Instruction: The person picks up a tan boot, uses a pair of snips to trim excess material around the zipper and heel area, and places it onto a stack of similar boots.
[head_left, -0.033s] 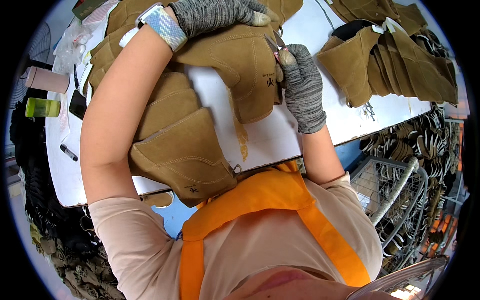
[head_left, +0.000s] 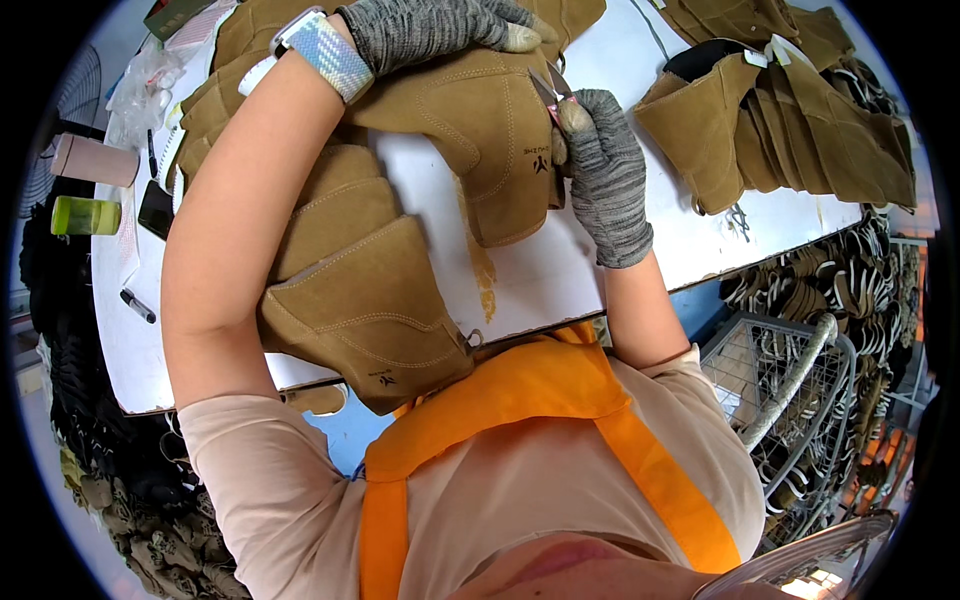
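Two gloved hands. Left hand (head_left: 440, 30) grips a tan boot upper (head_left: 480, 130) at the table's (head_left: 560, 270) far middle; right hand (head_left: 605, 175) pinches small snips (head_left: 552, 95) against its edge. Stack of boot uppers (head_left: 360, 300) overhangs the near edge; another pile (head_left: 770, 110) crowds the far right corner. Two cylinders (head_left: 85, 190), one pen (head_left: 138, 305) along the left edge. Wire basket (head_left: 790, 390) below right.

Matt tan suede boot upper (head_left: 490, 130); grey knitted cloth gloves (head_left: 610, 180); smooth white tabletop (head_left: 560, 270); shiny metal snips (head_left: 553, 95).
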